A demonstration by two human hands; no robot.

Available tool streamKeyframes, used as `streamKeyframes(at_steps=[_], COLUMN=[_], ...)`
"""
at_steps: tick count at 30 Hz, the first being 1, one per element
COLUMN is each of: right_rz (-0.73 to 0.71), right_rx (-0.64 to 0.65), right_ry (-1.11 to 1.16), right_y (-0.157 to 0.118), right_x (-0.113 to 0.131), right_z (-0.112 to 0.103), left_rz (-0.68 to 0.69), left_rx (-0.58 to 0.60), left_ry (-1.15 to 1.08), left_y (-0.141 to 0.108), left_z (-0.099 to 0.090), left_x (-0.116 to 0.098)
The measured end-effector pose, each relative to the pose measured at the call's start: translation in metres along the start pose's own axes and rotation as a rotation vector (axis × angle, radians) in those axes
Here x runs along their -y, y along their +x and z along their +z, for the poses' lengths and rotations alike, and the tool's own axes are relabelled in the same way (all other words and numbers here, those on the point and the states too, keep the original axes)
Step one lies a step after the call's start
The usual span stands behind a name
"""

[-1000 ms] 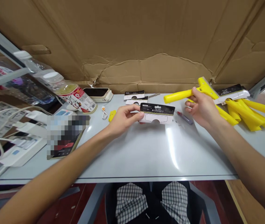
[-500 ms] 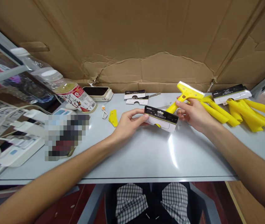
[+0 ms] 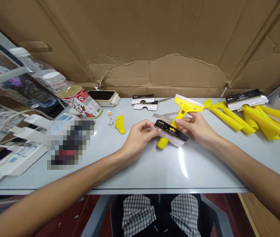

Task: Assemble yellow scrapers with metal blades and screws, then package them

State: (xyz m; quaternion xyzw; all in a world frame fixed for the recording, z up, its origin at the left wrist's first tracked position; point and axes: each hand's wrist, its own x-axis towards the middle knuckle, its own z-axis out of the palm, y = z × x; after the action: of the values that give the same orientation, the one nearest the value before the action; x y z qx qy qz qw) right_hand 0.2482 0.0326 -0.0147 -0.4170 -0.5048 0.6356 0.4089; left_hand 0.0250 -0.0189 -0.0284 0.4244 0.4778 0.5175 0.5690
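My left hand (image 3: 141, 136) pinches the left end of a black and white packaging card (image 3: 176, 131). Through the card runs the handle of a yellow scraper (image 3: 188, 107); its round end sticks out below the card, and its wide head with a metal strip points away from me. Closed around the scraper's handle, close to the card's right side, is my right hand (image 3: 197, 128). Behind the card, thin metal blades (image 3: 168, 116) lie on the table, partly hidden.
Several yellow scraper handles (image 3: 265, 121) lie at the right with another card (image 3: 247, 98). Further cards (image 3: 144, 105) rest at the back. Left of my hands are a yellow plastic piece (image 3: 120, 124), a phone (image 3: 102, 95), a drink bottle (image 3: 80, 100) and a power strip (image 3: 28, 154).
The scraper has moved left and towards me, and its handle now passes through the card, with the end showing below. The card has tilted further.
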Motion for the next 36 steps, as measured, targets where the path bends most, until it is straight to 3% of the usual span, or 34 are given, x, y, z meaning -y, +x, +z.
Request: streamKeyframes(at_steps=[11, 18, 23, 26, 30, 36], right_rz=[0.115, 0.074, 0.022, 0.034, 0.053, 0.007], right_rx=[0.011, -0.099, -0.004, 0.033, 0.077, -0.084], right_ry=[0.108, 0.058, 0.027, 0.027, -0.01, 0.083], right_y=[-0.002, 0.001, 0.001, -0.001, -0.001, -0.002], right_x=[0.001, 0.006, 0.006, 0.006, 0.002, 0.006], right_z=[0.005, 0.0, 0.001, 0.002, 0.002, 0.0], left_rz=[-0.15, -0.111, -0.168, -0.224, -0.184, -0.137], left_rx=[0.088, 0.232, 0.171, 0.229, 0.301, 0.23], left_ry=[-0.083, -0.084, -0.133, -0.152, -0.129, 0.003], left_y=[-0.001, -0.002, -0.002, -0.005, -0.008, -0.006], left_z=[0.002, 0.005, 0.005, 0.005, 0.004, 0.002], left_x=[0.0, -0.003, -0.003, -0.005, -0.005, 0.0])
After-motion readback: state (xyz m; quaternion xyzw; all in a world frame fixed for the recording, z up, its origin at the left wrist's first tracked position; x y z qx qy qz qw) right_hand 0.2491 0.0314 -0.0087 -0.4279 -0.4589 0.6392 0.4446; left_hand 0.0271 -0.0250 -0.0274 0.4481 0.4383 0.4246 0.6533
